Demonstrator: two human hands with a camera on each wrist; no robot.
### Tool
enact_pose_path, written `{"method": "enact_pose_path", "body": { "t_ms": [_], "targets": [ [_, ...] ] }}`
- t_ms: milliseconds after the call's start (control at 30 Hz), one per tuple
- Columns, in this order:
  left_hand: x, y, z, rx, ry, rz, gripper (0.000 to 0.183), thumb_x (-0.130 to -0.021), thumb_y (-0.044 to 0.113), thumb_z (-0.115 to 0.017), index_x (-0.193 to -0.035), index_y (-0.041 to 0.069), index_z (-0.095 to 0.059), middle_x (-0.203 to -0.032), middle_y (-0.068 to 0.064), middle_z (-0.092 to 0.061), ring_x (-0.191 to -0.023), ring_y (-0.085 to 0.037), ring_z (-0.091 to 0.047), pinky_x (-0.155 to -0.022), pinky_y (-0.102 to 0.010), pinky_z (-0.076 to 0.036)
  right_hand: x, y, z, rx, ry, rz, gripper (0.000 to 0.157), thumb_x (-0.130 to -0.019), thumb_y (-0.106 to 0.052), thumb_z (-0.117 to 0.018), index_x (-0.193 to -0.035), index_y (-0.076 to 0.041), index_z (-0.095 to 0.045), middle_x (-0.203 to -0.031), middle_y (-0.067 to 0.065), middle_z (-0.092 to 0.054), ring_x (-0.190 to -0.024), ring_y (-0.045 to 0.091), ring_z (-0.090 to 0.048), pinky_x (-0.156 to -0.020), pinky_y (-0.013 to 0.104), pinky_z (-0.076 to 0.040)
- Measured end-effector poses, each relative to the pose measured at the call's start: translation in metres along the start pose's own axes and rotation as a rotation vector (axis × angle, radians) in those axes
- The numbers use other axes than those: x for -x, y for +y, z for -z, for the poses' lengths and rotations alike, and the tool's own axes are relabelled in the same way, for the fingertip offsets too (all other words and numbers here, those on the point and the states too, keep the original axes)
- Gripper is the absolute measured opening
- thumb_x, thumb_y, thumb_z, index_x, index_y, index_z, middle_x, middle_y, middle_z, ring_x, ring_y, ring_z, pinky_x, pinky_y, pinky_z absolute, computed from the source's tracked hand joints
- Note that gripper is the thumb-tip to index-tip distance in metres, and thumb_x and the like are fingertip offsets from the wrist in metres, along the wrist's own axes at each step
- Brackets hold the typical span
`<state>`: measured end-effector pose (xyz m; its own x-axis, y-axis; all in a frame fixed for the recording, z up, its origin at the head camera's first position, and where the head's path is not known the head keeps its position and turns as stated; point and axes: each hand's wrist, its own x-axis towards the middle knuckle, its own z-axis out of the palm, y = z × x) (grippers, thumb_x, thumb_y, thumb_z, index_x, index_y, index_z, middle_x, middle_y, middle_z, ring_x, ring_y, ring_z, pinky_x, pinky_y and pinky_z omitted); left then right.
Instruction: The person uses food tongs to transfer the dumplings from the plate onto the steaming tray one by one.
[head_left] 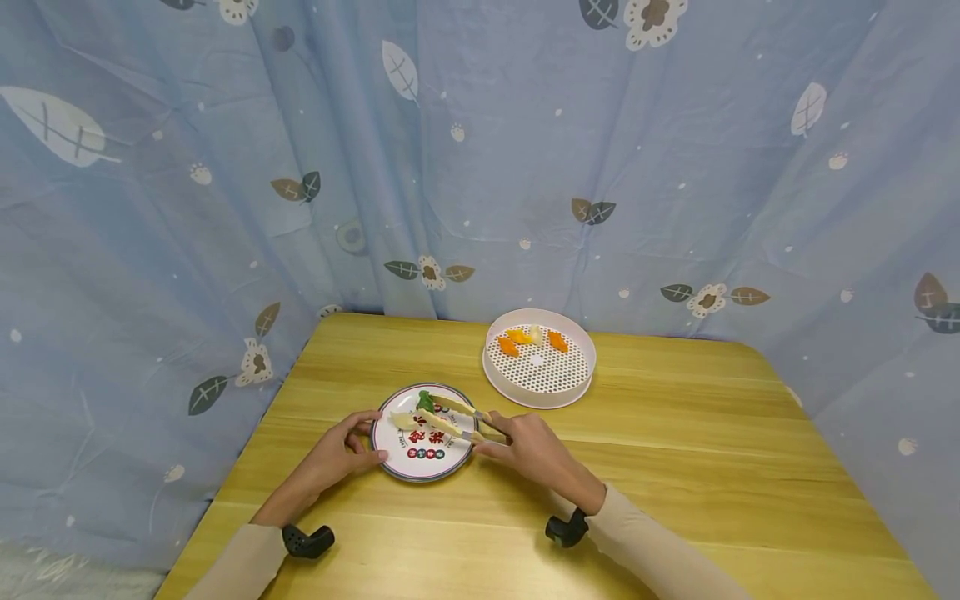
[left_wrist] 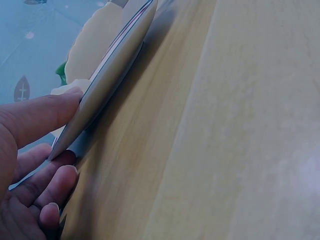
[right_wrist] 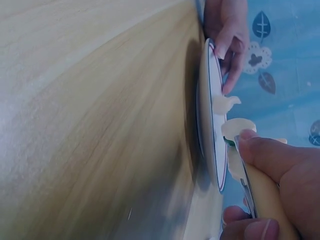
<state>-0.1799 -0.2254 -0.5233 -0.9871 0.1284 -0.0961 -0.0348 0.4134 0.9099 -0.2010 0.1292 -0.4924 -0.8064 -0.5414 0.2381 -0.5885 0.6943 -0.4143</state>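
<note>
the plate (head_left: 450, 462) looks like china, smooth and shiny. the tongs (head_left: 452, 428) are part shiny metal, part something pale and smooth like plastic. the table (head_left: 675, 433) looks like wood, smooth with stripy grain, and a bit shiny. the tray (head_left: 525, 397) looks like smooth plastic, not very shiny. the curtain (head_left: 510, 150) is wrinkly cloth. the sleeves (head_left: 660, 550) are cloth too, and matt. the wrist cameras (head_left: 306, 544) look like plastic.

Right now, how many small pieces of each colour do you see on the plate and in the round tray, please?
Orange pieces: 2
Yellow piece: 1
Pale pieces: 2
Green piece: 1
Total: 6
</note>
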Motion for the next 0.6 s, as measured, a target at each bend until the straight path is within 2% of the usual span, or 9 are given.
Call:
{"method": "enact_pose_path", "body": {
  "t_ms": [400,600],
  "targets": [
    [-0.001,-0.002,0.0,-0.01,0.011,-0.016,0.068,-0.084,0.015,-0.087,-0.144,0.01,-0.054,-0.118,-0.013,-0.059,-0.082,-0.024,-0.049,-0.064,-0.028,-0.041,0.002,0.003,0.008,0.013,0.038,0.026,0.036,-0.09,-0.042,-0.079,-0.097,-0.009,-0.067,-0.062,-0.01,-0.026,-0.055,0.004,-0.031,-0.052,0.023,-0.025],
    [-0.001,-0.003,0.0,0.001,0.007,-0.012,0.068,-0.084,0.015,-0.087,-0.144,0.009,-0.054,-0.118,-0.014,-0.058,-0.081,-0.024,-0.049,-0.064,-0.028,-0.041,0.004,0.005,0.015,0.027,0.07,0.022,0.039,-0.089,-0.041,-0.08,-0.11,-0.009,-0.073,-0.061,-0.01,-0.03,-0.055,0.005,-0.031,-0.052,0.024,-0.027]
  ]
}}
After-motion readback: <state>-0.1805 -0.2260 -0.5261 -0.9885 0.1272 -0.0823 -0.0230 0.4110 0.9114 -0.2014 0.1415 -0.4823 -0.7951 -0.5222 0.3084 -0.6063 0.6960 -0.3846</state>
